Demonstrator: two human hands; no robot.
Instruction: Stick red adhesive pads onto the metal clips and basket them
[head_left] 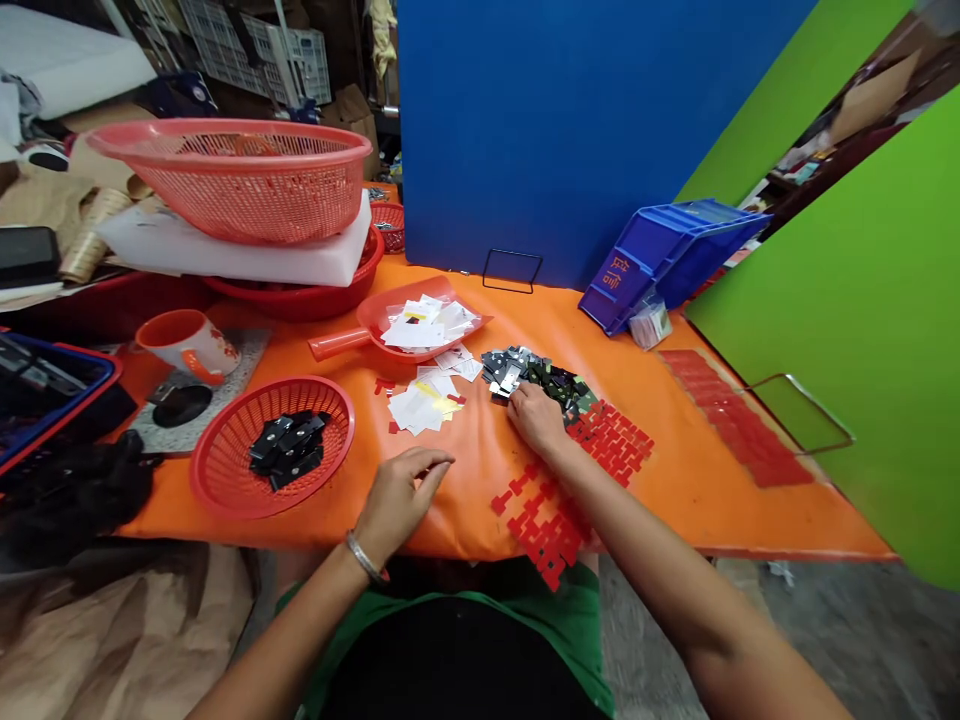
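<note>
My right hand reaches into a pile of small dark and silvery metal plates, fingers curled. Its fingertips are at a shiny plate at the pile's left edge; their grip is partly hidden. My left hand, with a bracelet on its wrist, hovers over the table's front, thumb and forefinger tips together. Anything between them is too small to make out. Left of it, a red plastic basket holds several black plates with metal spots. A sheet of red cut-out pieces lies beside the pile, partly under my right forearm.
A red scoop full of paper slips stands behind a loose heap of slips. Further left are a mug and a large colander on white foam. A blue bin leans at the back right, near blue and green panels.
</note>
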